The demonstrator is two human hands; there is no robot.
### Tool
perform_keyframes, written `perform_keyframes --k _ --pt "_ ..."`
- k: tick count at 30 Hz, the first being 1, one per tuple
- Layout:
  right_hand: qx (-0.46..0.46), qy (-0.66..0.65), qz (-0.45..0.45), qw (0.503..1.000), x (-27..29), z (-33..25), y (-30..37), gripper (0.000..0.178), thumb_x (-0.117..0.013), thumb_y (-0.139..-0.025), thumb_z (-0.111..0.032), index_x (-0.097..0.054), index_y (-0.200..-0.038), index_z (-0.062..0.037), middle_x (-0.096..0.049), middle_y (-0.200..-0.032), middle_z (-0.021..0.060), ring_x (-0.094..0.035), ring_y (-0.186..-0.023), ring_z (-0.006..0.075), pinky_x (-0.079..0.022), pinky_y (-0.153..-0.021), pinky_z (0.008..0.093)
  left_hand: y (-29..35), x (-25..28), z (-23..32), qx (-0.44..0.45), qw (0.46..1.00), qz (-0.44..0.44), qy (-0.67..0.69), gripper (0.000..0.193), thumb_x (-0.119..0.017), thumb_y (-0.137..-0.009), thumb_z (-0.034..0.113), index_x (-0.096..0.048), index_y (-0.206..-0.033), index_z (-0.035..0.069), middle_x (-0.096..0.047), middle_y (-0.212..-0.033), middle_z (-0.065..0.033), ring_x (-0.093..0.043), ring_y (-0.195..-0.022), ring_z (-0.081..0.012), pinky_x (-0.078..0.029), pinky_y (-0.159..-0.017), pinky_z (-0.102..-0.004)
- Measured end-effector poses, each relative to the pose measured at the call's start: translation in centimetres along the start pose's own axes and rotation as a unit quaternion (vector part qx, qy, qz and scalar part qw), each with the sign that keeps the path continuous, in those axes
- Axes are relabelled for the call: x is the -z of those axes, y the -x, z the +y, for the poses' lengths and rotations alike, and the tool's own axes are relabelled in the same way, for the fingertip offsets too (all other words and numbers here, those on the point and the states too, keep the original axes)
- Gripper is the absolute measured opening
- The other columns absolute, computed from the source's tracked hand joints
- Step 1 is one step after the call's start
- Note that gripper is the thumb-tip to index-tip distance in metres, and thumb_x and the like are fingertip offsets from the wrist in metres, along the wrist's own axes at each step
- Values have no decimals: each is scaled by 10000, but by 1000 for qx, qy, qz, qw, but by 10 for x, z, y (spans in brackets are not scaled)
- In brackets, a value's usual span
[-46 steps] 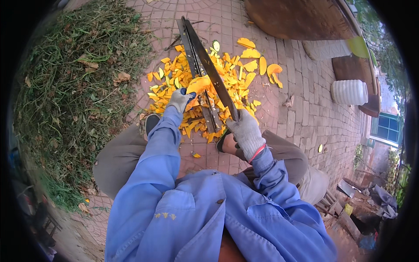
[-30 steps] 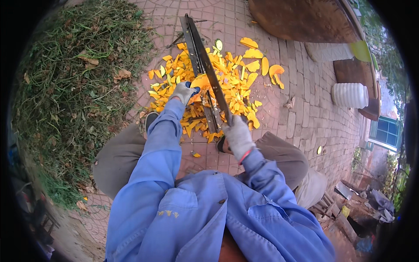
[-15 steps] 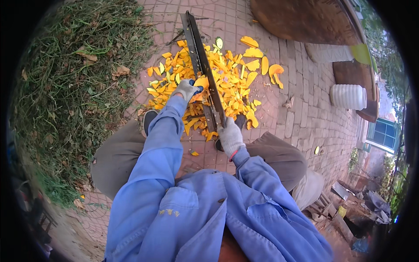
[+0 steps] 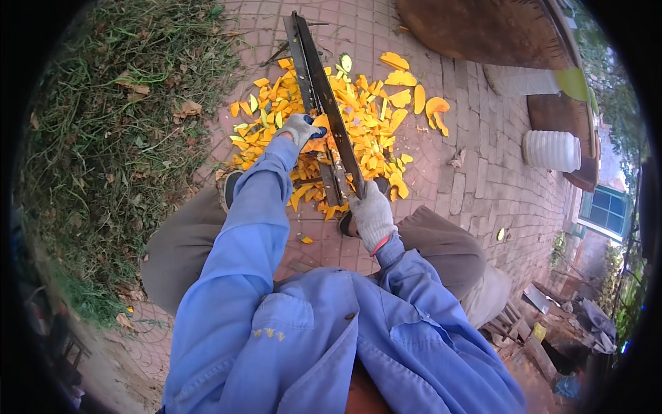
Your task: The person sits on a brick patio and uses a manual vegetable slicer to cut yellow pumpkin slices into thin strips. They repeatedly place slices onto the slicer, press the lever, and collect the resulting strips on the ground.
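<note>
A long dark metal lever cutter point(image 4: 338, 131), its blade set along a slotted base, stands tilted over a heap of chopped orange pumpkin pieces point(image 4: 369, 134). My right hand point(image 4: 373, 215), in a whitish knit glove, is closed round the near end of the blade, at its handle. My left hand point(image 4: 301, 132), gloved in grey-white with dark blue fingertips, grips a pumpkin piece point(image 4: 321, 121) against the left side of the cutter. Part of that piece is hidden by the fingers and the blade. Larger pumpkin slices point(image 4: 399, 79) lie to the right of the heap.
Cut green plants and dry leaves point(image 4: 131, 131) cover the ground at the left. Red-brown paving point(image 4: 441, 176) surrounds the heap. A big brown vessel point(image 4: 483, 34) and a white ribbed tub point(image 4: 552, 151) stand at the right. Scrap wood and debris point(image 4: 545, 338) lie lower right.
My right hand has shifted slightly right, and the near end of the blade has swung right, away from the base. My left hand has moved a little farther forward with the pumpkin piece.
</note>
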State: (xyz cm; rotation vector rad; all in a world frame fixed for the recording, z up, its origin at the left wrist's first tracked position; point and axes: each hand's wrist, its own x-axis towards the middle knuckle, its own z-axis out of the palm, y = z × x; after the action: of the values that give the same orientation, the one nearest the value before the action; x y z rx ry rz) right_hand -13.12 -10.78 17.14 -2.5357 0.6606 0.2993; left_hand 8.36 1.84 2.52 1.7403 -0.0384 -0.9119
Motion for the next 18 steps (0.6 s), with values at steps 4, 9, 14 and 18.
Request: perform_keyframes --k 4,9,14,18 --pt "-25 9 -13 1000 0 4 0 256 -599 -858 -192 -511 -1003 1 -632 -803 265 -624 -803 436 -490 -687 511 53 -2 30 182 943 17 277 344 -783 -788 144 -605 -999 -61 -667 -900 -154 -681 -748 -296 -589 -575 -360" --pt "-19 -4 -22 1000 -3 -1 -1 262 -594 -866 -204 -510 -1012 -4 -634 -807 269 -625 -804 440 -494 -689 506 61 4 -8 177 930 -16 322 321 -736 -833 144 -574 -1020 -62 -657 -869 -200 -661 -592 -308 -603 -489 -402" --pt "-48 -19 -28 998 -49 16 -3 323 -614 -863 -238 -497 -1059 -9 -637 -813 268 -626 -819 441 -492 -706 510 56 -11 -14 119 959 45 253 218 -678 -850 89 -567 -982 -45 -632 -755 -163 -629 -524 -271 -551 -421 -414" --pt "-50 -74 0 996 -7 10 -4 295 -650 -828 -227 -568 -989 6 -637 -824 275 -629 -829 432 -500 -698 484 61 1 -1 89 971 16 220 212 -664 -855 117 -583 -983 -32 -613 -740 -116 -595 -509 -212 -502 -400 -378"
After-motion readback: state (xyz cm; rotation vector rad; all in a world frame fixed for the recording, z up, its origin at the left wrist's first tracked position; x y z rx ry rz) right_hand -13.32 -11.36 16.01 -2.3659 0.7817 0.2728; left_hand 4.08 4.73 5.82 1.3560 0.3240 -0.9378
